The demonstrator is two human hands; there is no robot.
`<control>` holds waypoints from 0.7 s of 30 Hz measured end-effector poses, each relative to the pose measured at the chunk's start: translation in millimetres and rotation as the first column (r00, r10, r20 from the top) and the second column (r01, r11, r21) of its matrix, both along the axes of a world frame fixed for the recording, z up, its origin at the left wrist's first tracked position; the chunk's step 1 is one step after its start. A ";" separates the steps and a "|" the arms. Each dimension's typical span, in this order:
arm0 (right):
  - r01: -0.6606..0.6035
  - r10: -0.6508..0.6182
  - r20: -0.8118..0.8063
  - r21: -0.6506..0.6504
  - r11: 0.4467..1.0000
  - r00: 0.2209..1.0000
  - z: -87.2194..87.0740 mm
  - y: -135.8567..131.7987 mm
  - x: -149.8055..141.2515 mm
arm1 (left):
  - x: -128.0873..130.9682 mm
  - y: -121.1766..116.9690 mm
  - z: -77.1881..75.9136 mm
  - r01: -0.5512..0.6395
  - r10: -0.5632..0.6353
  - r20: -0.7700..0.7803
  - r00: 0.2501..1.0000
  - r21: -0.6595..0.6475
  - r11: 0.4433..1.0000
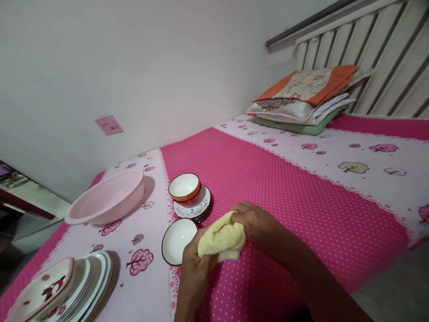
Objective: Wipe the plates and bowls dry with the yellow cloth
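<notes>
My left hand (195, 258) and my right hand (252, 220) are both closed on a yellow cloth (221, 238), bunched up between them above the bed. Whether anything sits inside the folds I cannot tell. Just left of my left hand, a white bowl with a dark rim (178, 240) stands on the sheet. Behind it, stacked bowls with orange-brown outsides (185, 186) rest on a pile of small patterned plates (201, 207).
A pink basin (109, 199) stands at the left near the wall. Larger stacked plates (97, 273), with a pink-rimmed dish (47, 286) on top, occupy the lower left. Folded bedding and a pillow (301, 94) lie by the slatted headboard (375, 53). The polka-dot bedsheet (234, 170) spreads beneath.
</notes>
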State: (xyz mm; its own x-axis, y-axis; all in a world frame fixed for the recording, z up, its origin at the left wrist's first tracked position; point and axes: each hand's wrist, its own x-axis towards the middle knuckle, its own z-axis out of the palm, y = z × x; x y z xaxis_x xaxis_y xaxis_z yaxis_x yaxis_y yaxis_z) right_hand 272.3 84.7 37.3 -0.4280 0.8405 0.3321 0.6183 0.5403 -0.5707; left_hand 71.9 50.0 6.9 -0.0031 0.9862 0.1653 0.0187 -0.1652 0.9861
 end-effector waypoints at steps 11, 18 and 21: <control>-0.050 0.033 -0.108 -0.156 0.986 0.994 -5.7 3.4 2.2 | 7.4 4.6 -18.1 -0.034 0.041 0.043 0.998 -0.148 0.988; -0.272 0.167 -0.363 -0.260 0.927 0.917 -0.9 3.7 9.7 | 6.1 6.0 -14.8 -0.122 0.139 0.109 0.984 -0.150 0.981; -0.211 0.084 -0.376 -0.311 0.926 0.923 -6.4 7.2 8.2 | 7.4 5.8 -17.5 -0.084 0.133 0.195 0.972 -0.238 0.968</control>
State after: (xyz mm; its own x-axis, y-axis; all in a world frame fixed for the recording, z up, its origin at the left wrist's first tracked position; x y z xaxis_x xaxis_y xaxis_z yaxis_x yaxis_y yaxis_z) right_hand 280.5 91.9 30.9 -0.4656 0.8646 0.1891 0.2725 0.3433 -0.8988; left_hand 79.2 55.7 -10.6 -0.1226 0.9894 -0.0778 -0.1855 0.0542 0.9812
